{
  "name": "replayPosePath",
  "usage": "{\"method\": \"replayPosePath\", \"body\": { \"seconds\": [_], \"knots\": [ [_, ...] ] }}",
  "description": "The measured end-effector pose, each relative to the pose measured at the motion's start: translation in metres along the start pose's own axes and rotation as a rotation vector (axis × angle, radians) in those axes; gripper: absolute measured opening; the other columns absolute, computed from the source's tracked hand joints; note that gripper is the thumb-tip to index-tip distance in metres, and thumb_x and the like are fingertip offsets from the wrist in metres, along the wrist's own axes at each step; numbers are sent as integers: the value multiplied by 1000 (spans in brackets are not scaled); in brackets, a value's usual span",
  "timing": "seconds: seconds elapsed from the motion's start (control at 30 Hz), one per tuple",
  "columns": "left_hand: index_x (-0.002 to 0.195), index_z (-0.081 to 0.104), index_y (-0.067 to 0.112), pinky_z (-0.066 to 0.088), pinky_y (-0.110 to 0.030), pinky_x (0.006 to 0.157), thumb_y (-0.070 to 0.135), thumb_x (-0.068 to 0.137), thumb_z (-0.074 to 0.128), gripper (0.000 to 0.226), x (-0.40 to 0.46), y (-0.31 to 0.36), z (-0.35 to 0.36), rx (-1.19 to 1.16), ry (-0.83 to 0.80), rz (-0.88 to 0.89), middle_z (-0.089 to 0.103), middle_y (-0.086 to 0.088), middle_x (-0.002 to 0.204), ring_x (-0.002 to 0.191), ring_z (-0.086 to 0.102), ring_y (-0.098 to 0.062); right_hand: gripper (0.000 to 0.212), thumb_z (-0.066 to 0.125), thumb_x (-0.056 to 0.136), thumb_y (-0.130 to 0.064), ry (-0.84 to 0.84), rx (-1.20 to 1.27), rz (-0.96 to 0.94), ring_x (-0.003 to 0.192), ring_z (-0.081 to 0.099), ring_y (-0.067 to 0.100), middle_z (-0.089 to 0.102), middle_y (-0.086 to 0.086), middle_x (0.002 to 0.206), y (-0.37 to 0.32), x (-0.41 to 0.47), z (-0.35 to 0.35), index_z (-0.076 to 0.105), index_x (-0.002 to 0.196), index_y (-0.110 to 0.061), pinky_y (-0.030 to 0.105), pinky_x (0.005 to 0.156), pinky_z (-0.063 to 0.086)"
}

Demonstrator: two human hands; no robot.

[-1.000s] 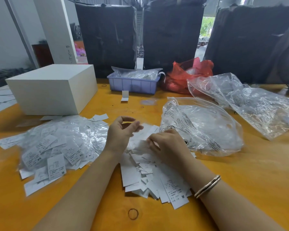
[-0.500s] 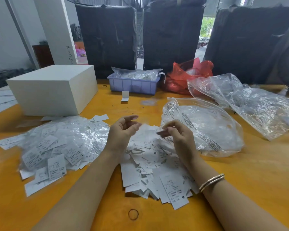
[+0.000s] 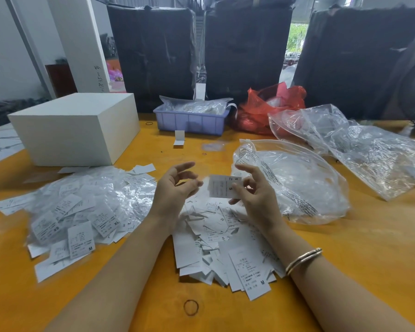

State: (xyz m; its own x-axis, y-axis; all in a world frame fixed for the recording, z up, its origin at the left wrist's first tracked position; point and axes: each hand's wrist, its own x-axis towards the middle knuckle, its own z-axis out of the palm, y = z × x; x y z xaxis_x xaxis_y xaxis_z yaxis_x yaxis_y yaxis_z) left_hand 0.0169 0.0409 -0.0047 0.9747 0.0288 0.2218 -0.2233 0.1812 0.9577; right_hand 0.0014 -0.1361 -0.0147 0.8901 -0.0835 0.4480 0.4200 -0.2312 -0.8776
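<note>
My right hand (image 3: 254,195) pinches a small white size label (image 3: 222,186) marked S, held up above a loose pile of white paper labels (image 3: 225,240) on the orange table (image 3: 359,248). My left hand (image 3: 175,185) hovers just left of the label, palm turned in, fingers loosely curled and holding nothing. A second heap of labels in small clear sleeves (image 3: 82,212) lies to the left of my left forearm.
A white box (image 3: 77,130) stands at the back left. A lavender tray (image 3: 189,121) and a red bag (image 3: 271,106) sit at the back. Clear plastic bags (image 3: 295,183) lie to the right. A rubber band (image 3: 191,307) lies near the front edge.
My right hand has risen from the label pile with one label pinched and turned toward me. My left hand has lifted slightly and stayed empty.
</note>
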Motion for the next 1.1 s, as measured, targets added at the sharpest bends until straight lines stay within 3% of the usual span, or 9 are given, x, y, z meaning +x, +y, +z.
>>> {"method": "replayPosePath", "body": {
  "seconds": [0.17,0.23,0.37,0.5,0.57,0.67,0.8,0.93,1.1],
  "knots": [
    [103,66,18,54,-19,75,-13,83,57,38,1,0,1,-97,-74,-128,53,0,79,75,62,-10,19,60,89,-7,43,74,83,63,68,16,67,11,80,2,2,1,55,106,-15,21,55,53],
    [97,70,15,54,-17,72,-6,85,60,26,0,0,1,-85,-80,-157,60,-1,81,74,64,-9,7,60,90,-10,30,-2,76,64,67,18,67,9,81,3,2,0,59,96,-10,22,55,54],
    [89,67,9,55,-20,63,5,82,66,8,1,1,0,-125,1,-218,72,-6,79,70,69,-14,8,61,90,-14,-27,-175,25,77,65,18,66,5,83,5,1,2,64,91,-7,28,61,56],
    [93,61,12,53,-19,53,9,88,62,6,1,0,-2,-88,28,-237,74,-4,79,68,71,-14,3,63,88,-13,90,-331,-126,76,56,13,62,-1,83,4,2,3,64,86,-12,20,66,46],
    [98,59,15,51,-18,52,10,91,60,9,1,-1,-2,-30,14,-228,74,0,79,68,70,-10,7,59,90,-10,132,-245,-132,59,56,7,61,-5,75,3,1,2,59,88,-16,14,54,44],
    [103,58,17,51,-17,53,0,92,53,21,2,0,-2,-57,5,-240,73,2,78,65,68,-7,16,50,94,-6,138,-138,-100,43,58,10,62,-2,77,2,-1,2,55,95,-21,19,44,45],
    [108,58,11,55,-21,61,-13,83,57,36,2,3,-4,-266,-2,-262,69,-5,78,75,71,-17,30,44,93,5,58,-86,-76,55,66,13,63,6,94,1,-2,4,64,94,-18,22,46,47],
    [110,58,9,55,-21,65,-8,73,67,42,1,2,-3,-302,-23,-232,68,-5,71,78,71,-20,27,45,92,9,22,-80,-58,65,68,19,59,11,101,-1,-2,6,67,101,-2,17,53,49],
    [105,63,15,54,-19,70,20,53,79,54,0,1,2,-191,-75,-173,65,-6,84,87,69,-17,26,63,87,-26,-92,-237,-76,70,63,23,62,4,95,-6,-3,9,71,103,-7,34,64,53]
  ]
}}
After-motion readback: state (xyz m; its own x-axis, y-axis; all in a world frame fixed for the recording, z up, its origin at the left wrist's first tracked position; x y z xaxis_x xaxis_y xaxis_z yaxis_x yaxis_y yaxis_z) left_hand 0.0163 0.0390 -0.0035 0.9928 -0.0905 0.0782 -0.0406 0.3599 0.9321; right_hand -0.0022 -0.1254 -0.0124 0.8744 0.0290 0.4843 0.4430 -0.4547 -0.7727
